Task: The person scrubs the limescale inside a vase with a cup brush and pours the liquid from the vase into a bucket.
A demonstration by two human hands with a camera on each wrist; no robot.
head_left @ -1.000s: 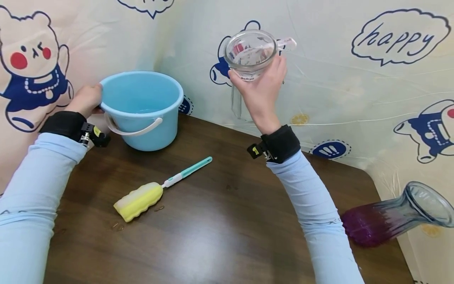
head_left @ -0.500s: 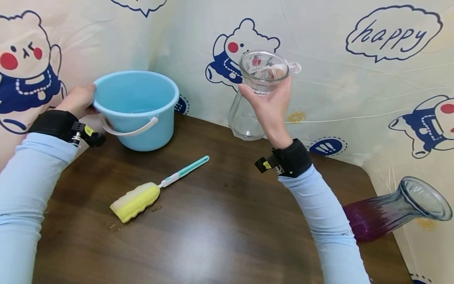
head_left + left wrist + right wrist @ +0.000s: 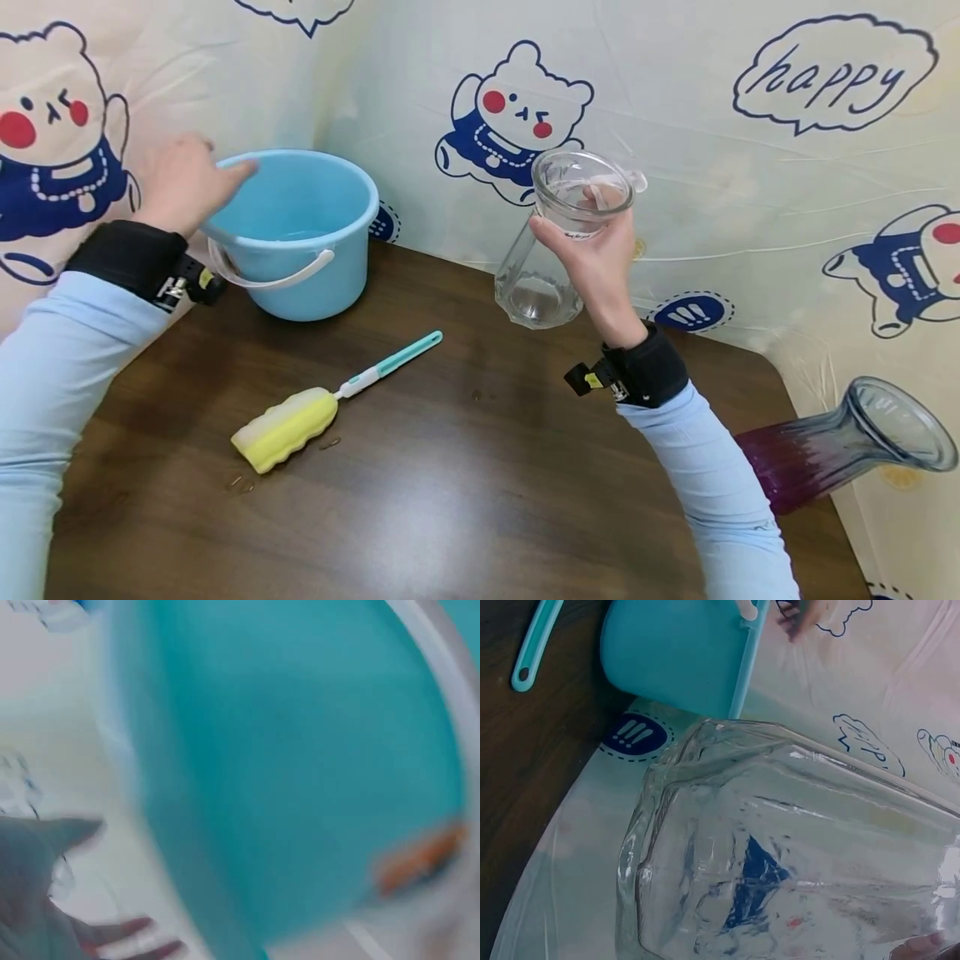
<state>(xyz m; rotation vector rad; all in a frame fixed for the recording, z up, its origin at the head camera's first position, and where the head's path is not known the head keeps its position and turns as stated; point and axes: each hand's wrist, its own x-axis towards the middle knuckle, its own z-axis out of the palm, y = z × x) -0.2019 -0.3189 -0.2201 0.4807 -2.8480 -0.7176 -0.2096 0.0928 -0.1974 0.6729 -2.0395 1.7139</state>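
Gripping faceted glass vase (image 3: 537, 287) in right hand (image 3: 597, 265), with left hand (image 3: 182, 185) splayed near round bucket (image 3: 337, 271), upper left.

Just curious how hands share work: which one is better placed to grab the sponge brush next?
Probably the left hand for the sponge brush: it looks open and empty, while the right hand grips the clear glass vase.

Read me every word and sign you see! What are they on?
"happy": in a cloud on the wall cloth.
"!!!": in a blue oval on the same cloth.
Lettering on the glass jar: too small to read.
Cloud letters, right wrist view: unclear.
Left wrist view: too blurred.
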